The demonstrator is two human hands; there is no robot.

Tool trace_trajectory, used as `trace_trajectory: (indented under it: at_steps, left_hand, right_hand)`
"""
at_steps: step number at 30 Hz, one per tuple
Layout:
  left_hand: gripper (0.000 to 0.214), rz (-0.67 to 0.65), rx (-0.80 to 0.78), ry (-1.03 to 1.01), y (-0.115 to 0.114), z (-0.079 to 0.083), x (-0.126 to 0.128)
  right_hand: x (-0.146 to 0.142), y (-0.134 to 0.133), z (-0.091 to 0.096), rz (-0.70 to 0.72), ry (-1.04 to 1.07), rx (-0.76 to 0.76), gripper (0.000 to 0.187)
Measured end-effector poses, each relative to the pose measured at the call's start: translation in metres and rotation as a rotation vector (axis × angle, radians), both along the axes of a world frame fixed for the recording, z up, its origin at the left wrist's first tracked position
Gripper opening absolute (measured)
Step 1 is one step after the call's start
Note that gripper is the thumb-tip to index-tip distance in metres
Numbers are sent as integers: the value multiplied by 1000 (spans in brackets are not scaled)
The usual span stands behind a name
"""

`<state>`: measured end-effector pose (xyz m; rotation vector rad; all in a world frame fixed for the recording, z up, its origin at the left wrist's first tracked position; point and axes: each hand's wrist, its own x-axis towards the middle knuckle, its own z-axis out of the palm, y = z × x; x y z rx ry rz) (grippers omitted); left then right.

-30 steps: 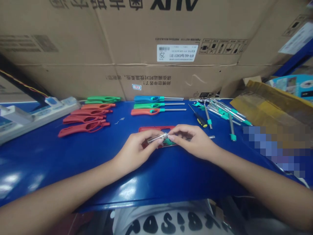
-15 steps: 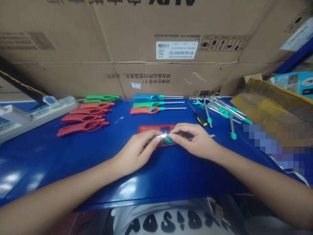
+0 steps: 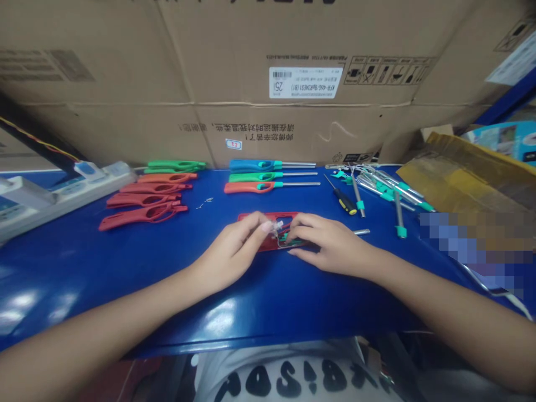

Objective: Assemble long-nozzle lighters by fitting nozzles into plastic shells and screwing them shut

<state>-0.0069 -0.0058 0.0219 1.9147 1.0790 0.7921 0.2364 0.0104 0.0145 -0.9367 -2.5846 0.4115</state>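
In the middle of the blue table lies a red lighter shell half (image 3: 247,216), its hollow side up. A metal lighter tube (image 3: 360,231) with a green fitting rests along it and sticks out to the right. Pinched between thumb and index finger of my left hand (image 3: 234,248) is a small clear-and-silver lighter part (image 3: 276,226), just above the shell. A thin wire loops down from it towards the green fitting. My right hand (image 3: 330,240) lies over the tube, fingertips at the green fitting and thumb on the near side; its palm hides much of the tube.
Red, orange and green lighter shells (image 3: 144,215) lie at left by a white power strip (image 3: 96,181). Three assembled lighters (image 3: 251,187) lie behind. At right are a screwdriver (image 3: 344,202) and several metal tubes (image 3: 379,184). A large cardboard box (image 3: 234,67) stands behind.
My right fingers have left the small part in my left hand and moved down to the green fitting, with the thumb lower. My left hand still pinches the part.
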Motion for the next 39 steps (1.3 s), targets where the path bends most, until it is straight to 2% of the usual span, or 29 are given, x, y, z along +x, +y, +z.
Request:
trace_trajectory:
  at_steps: [5,9,12,14,17,20,22,27,39]
  left_hand:
    - [42,-3,-79,-6,5,-3,0]
    - [37,11,-124,-26,6,-3,-1]
    - [32,4,-145,-23,7,-3,-1]
    - [32,-11,-150,-22,7,-3,-2]
    - [33,-24,-150,-11,8,-3,-2]
    - [34,-26,-145,14,8,-2,-2]
    - [35,-31,-143,36,9,-1,-2]
    - [36,-36,-146,82,10,-2,-1]
    - [35,-93,-184,27,9,-6,-1]
  right_hand:
    - [0,1,-1,1,1,-14,8]
    - [-1,0,-1,0,105,-93,6]
    - [-2,1,0,-53,189,-152,4]
    - [-3,2,0,-123,250,-239,3]
    - [-5,2,-1,-207,344,-488,8]
    - [-7,2,-2,-223,433,-722,17]
    - [-7,3,-3,-220,473,-788,23]
    - [-5,7,-4,-183,500,-821,37]
    - [-2,10,-7,-86,525,-765,24]
